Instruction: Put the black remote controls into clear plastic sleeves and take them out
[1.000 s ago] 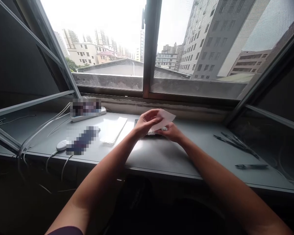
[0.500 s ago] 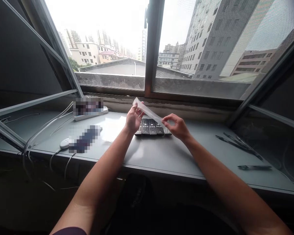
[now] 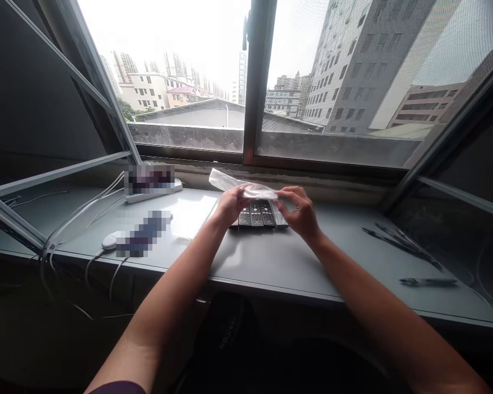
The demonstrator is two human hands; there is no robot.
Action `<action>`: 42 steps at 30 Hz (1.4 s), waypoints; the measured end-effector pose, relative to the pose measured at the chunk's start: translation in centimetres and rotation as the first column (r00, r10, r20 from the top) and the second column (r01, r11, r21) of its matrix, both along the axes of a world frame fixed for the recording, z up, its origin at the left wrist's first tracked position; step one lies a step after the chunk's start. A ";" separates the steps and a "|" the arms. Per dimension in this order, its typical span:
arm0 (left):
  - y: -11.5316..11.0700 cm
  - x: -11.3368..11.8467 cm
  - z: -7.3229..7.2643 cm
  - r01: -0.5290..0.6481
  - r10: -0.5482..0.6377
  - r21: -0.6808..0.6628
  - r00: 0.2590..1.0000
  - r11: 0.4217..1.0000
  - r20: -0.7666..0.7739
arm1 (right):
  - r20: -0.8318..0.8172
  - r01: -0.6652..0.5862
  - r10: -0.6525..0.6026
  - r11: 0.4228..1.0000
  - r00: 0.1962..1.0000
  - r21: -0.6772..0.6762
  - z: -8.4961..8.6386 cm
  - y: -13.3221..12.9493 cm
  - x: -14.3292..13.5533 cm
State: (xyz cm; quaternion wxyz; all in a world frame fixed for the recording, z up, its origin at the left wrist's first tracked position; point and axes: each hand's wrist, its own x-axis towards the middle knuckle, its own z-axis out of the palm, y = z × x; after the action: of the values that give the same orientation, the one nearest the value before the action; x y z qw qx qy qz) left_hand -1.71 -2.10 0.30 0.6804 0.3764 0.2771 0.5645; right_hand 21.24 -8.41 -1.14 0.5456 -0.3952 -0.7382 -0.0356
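A translucent white plastic sleeve (image 3: 258, 191), long and narrow, is stretched between my two hands above the desk. My left hand (image 3: 231, 205) is closed on its middle part, and the loose end sticks out past that hand to the upper left. My right hand (image 3: 298, 208) pinches the sleeve's right end between thumb and fingers. Below the sleeve, several black remote controls (image 3: 256, 214) lie side by side on the desk. My hands and the sleeve partly hide them. At the row's right end something greyish, possibly wrapped in plastic, shows in part.
A bright white flat stack (image 3: 194, 216) lies left of the remotes. Further left are a blurred-out object (image 3: 143, 234), a white round charger (image 3: 109, 241), cables and a power strip (image 3: 154, 192). Several pens (image 3: 427, 282) lie at right. A window (image 3: 250, 82) stands behind the desk.
The sleeve has gone from a steep slant to nearly level and its left end sticks out further left. My left hand has moved down and right along it, closer to my right hand.
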 end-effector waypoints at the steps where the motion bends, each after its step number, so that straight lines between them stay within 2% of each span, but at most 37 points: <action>1: 0.2 -0.2 0.0 -0.050 0.051 -0.016 0.998 0.999 0.024 | -0.024 0.019 -0.019 1.000 1.000 0.001 0.0 -0.1 0.0; 3: 0.6 -0.4 -0.3 -0.106 0.108 -0.039 0.992 0.994 0.058 | -0.051 0.021 -0.021 1.000 0.999 0.004 0.1 -0.1 -0.1; 5: 0.8 -0.4 -0.5 -0.114 0.116 -0.040 0.991 0.993 0.062 | -0.025 -0.023 0.023 1.000 0.999 -0.013 0.0 -0.2 -0.3; 10: 0.6 -0.3 -0.8 -0.082 0.082 -0.005 0.996 0.997 0.018 | 0.087 -0.110 0.117 0.991 0.989 -0.080 -0.5 0.1 -0.6; 16: 0.5 -0.6 -0.9 -0.057 0.056 -0.015 0.997 0.998 -0.051 | 0.103 -0.132 0.141 0.988 0.985 -0.085 -0.7 0.3 -0.5; 20: 0.6 -0.6 -1.2 -0.041 0.043 0.019 0.994 0.999 -0.104 | 0.132 -0.207 0.220 0.973 0.967 -0.106 -0.7 0.3 -0.5; 26: 0.6 -0.5 -1.6 -0.096 0.107 0.072 0.979 0.993 -0.175 | 0.129 -0.257 0.285 0.947 0.950 -0.193 -0.6 0.0 -0.7; 33: 0.9 -0.7 -1.5 -0.152 0.157 0.045 0.977 0.987 -0.146 | 0.060 -0.302 0.325 0.921 0.944 -0.245 -0.7 0.0 -0.6; 37: 0.7 -0.6 -1.5 -0.116 0.127 0.075 0.978 0.990 -0.163 | -0.001 -0.331 0.348 0.890 0.938 -0.313 -0.8 -0.2 -0.9; 42: 0.6 -0.5 -1.8 -0.054 0.072 0.120 0.986 0.991 -0.153 | 0.063 -0.355 0.396 0.875 0.916 -0.331 -0.8 -0.4 -1.2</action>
State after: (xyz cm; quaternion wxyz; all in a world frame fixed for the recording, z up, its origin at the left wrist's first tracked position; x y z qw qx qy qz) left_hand -2.23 -1.52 -1.55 0.6154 0.4493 0.3085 0.5695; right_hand 20.03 -8.82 -1.93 0.4237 -0.3224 -0.8307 0.1628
